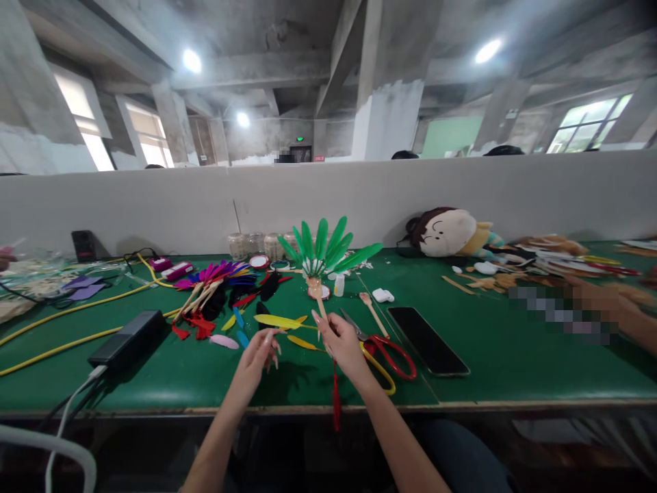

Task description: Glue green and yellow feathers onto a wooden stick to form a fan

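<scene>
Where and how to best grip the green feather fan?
Probably by the wooden handle, from the near side, as the right hand does: it's slim and points toward the person; the green feathers splay out beyond.

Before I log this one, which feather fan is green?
The fan held in the right hand; it alone is green, while the fans piled at left show purple and blue.
</scene>
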`<state>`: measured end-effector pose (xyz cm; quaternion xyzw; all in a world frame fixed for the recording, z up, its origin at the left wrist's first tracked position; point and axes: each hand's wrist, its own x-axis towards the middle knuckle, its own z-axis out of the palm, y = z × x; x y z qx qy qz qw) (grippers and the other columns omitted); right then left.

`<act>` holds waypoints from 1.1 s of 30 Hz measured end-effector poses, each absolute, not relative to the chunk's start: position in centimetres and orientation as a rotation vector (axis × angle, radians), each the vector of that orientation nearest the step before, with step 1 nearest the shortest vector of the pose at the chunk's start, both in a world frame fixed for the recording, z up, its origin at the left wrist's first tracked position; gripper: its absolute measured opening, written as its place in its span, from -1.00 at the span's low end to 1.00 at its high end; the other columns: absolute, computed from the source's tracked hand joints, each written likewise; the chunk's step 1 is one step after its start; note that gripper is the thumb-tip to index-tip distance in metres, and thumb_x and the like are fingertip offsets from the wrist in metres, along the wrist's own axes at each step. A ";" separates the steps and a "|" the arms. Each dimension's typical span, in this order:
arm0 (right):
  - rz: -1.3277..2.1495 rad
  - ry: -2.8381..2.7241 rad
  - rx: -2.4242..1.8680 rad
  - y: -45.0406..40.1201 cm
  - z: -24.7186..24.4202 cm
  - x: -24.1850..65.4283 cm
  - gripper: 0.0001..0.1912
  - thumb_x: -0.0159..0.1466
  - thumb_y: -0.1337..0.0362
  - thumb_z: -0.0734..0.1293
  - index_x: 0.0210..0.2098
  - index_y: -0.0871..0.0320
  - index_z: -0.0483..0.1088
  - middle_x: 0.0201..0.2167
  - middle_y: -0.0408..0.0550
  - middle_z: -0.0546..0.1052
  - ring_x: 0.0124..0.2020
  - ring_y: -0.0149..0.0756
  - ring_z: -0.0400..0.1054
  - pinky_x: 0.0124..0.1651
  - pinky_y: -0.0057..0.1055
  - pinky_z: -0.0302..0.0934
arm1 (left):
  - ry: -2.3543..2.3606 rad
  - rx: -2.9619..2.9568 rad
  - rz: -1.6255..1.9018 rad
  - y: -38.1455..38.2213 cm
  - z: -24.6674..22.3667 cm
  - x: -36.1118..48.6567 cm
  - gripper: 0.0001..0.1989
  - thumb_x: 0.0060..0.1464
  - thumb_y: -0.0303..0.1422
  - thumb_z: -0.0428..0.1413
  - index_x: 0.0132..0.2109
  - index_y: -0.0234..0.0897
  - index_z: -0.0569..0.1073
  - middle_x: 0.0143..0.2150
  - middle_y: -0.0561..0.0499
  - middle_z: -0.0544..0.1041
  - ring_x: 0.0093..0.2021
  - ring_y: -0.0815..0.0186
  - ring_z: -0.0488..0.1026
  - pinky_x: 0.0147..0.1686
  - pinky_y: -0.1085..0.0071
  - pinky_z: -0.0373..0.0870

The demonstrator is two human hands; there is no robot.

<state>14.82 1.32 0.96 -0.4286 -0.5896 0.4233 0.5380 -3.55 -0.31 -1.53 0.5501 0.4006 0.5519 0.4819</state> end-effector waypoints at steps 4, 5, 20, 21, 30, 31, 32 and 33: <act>1.050 -1.394 -1.002 1.0 1.0 14.3 -0.59 0.12 -0.06 0.22 -0.59 0.12 0.06 -0.77 -0.34 0.04 -0.76 -0.55 -0.08 -0.73 -0.55 -0.19 | 1.031 1.311 1.447 -0.6 -1.1 -0.8 -0.58 -0.11 0.00 0.06 -0.34 -0.31 0.39 -0.54 0.10 0.29 -0.57 0.48 0.22 -0.61 0.56 0.15; 1.049 -1.402 -1.007 0.9 1.0 14.2 -0.59 0.12 -0.06 0.22 -0.59 0.12 0.07 -0.77 -0.33 0.04 -0.76 -0.55 -0.08 -0.72 -0.55 -0.18 | 1.050 1.309 1.451 -0.6 -0.9 -0.3 -0.59 -0.11 -0.01 0.06 -0.39 -0.32 0.39 -0.57 0.11 0.28 -0.57 0.48 0.21 -0.59 0.56 0.16; 0.971 -1.475 -1.075 1.1 1.0 15.4 -0.59 0.14 -0.05 0.19 -0.60 0.13 0.11 -0.75 -0.32 0.02 -0.73 -0.53 -0.07 -0.69 -0.54 -0.18 | 1.081 1.012 1.462 -0.4 -1.7 0.5 -0.55 -0.19 0.02 0.10 -0.56 -0.36 0.36 -0.62 0.08 0.33 -0.66 0.51 0.17 -0.69 0.56 0.05; 0.978 -1.467 -1.068 1.2 1.0 15.4 -0.59 0.14 -0.05 0.20 -0.60 0.13 0.09 -0.75 -0.32 0.01 -0.73 -0.53 -0.07 -0.69 -0.54 -0.18 | 1.066 1.015 1.471 -0.4 -1.7 0.4 -0.55 -0.18 0.01 0.10 -0.55 -0.37 0.38 -0.61 0.07 0.34 -0.65 0.50 0.19 -0.68 0.56 0.08; 0.976 -1.433 -1.049 1.2 0.9 15.1 -0.56 0.14 -0.07 0.18 -0.62 0.12 0.05 -0.76 -0.32 -0.01 -0.74 -0.54 -0.09 -0.72 -0.54 -0.21 | 1.122 1.151 1.471 -0.3 -1.1 0.0 -0.59 -0.16 -0.04 0.10 -0.58 -0.35 0.37 -0.65 0.08 0.33 -0.63 0.47 0.24 -0.65 0.55 0.14; 0.990 -1.424 -1.055 1.1 1.0 15.2 -0.56 0.13 -0.09 0.18 -0.62 0.12 0.07 -0.78 -0.33 -0.01 -0.76 -0.54 -0.10 -0.73 -0.54 -0.21 | 1.129 1.150 1.468 -0.4 -1.0 -0.1 -0.61 -0.16 -0.05 0.10 -0.57 -0.34 0.36 -0.62 0.05 0.38 -0.59 0.44 0.30 -0.61 0.53 0.21; 1.005 -1.415 -1.057 1.1 1.1 15.3 -0.56 0.13 -0.10 0.18 -0.62 0.12 0.08 -0.80 -0.34 0.00 -0.78 -0.54 -0.10 -0.74 -0.54 -0.20 | 1.128 1.128 1.465 -0.4 -1.0 -0.3 -0.61 -0.15 -0.05 0.09 -0.55 -0.33 0.35 -0.57 0.02 0.42 -0.55 0.39 0.36 -0.57 0.50 0.27; 1.016 -1.407 -1.057 1.1 1.2 15.3 -0.56 0.13 -0.10 0.18 -0.62 0.12 0.10 -0.81 -0.34 0.01 -0.79 -0.54 -0.09 -0.74 -0.54 -0.19 | 1.128 1.092 1.461 -0.5 -1.0 -0.5 -0.62 -0.14 -0.04 0.07 -0.52 -0.32 0.34 -0.54 0.00 0.46 -0.53 0.34 0.40 -0.53 0.46 0.31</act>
